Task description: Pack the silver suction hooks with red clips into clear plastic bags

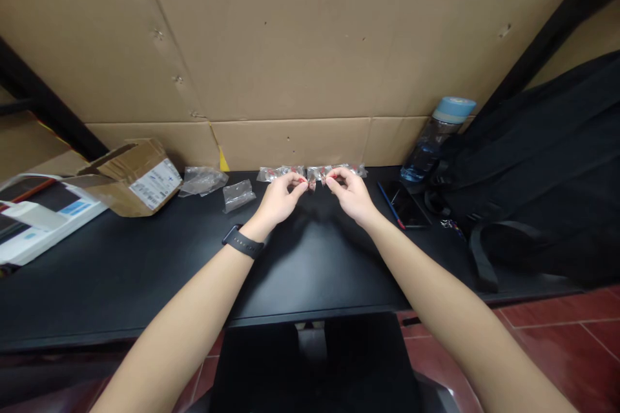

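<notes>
Over the far part of the black table, my left hand and my right hand face each other with thumb and fingers pinched. Between their fingertips is a small crinkled clear plastic packet, with a hand at each side of it. Bits of red show at both pinches; what they are is too small to tell. Just behind the hands, more clear packets with red bits inside lie in a row against the cardboard. A black watch is on my left wrist.
To the left lie clear plastic bags, an opened cardboard box and a white power strip. On the right are a water bottle, a dark phone, a blue pen and a black backpack. Cardboard walls the back.
</notes>
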Demonstrator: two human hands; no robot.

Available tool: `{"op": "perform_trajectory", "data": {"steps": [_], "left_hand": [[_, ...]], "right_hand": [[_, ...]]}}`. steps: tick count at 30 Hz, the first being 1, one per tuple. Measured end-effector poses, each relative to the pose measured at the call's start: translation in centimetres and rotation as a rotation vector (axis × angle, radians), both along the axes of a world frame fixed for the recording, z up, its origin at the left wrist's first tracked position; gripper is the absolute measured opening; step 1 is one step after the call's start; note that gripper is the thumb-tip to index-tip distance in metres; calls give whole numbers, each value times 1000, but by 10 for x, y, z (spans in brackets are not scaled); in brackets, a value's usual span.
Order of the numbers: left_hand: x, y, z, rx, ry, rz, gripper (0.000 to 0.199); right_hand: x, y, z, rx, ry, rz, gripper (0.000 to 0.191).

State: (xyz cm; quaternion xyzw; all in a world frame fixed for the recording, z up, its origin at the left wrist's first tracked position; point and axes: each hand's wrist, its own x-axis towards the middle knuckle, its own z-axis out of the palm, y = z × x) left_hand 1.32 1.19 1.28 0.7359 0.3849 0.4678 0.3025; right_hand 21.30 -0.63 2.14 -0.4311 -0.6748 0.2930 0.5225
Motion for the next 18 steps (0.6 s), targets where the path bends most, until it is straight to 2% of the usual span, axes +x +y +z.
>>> {"op": "perform_trajectory", "data": {"steps": [2, 4, 9, 15, 18], "left_hand": [[4, -2, -1, 7, -46, -41, 14], [6, -5, 0, 60, -28, -9, 14], [7, -8, 0, 187, 98, 133, 9], [5, -6, -1, 204, 101, 150, 10], [5, -7, -1, 204, 122, 172, 10]], "right_hand": [[-4, -2, -3, -50, 74, 85, 21], [-6, -3, -6, -125, 141, 156, 25], [-5, -3, -7, -200, 234, 189, 30], [-6, -9, -1, -291, 362, 261, 31], [-5, -10, 0, -309, 362, 300, 46]]}}
